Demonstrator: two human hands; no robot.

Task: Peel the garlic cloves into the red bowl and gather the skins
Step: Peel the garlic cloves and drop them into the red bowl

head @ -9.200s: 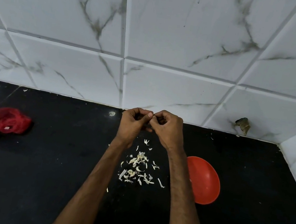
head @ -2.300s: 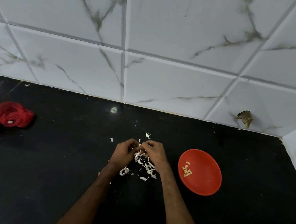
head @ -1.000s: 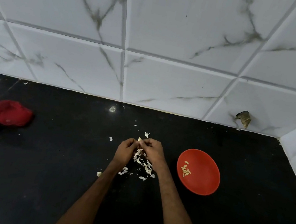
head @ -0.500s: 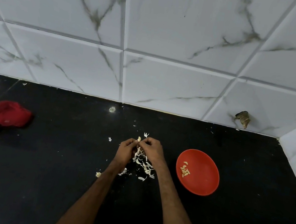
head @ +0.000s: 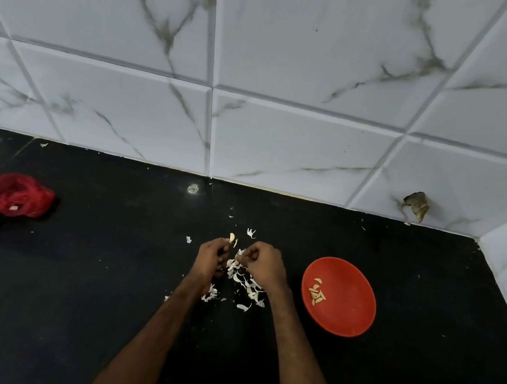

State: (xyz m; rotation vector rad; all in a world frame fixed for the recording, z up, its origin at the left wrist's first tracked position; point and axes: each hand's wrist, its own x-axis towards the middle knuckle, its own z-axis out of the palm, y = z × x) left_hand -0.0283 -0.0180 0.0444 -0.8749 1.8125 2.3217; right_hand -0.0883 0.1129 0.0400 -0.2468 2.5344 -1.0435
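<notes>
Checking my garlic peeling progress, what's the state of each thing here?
Bowl, upright, a few peeled cloves inside.
Skins, loose heap on the counter, some scattered.
Left hand, pinching a clove at its fingertips.
Right hand, fingers curled over the heap; grip unclear.
Net bag, crumpled, lying far left.

I get one view only, from the head, tilted forward and down at close working range. The red bowl [head: 346, 314] lies right of centre; the black counter [head: 90, 305] spreads around it, and the tiled wall [head: 299, 54] rises behind it.
</notes>
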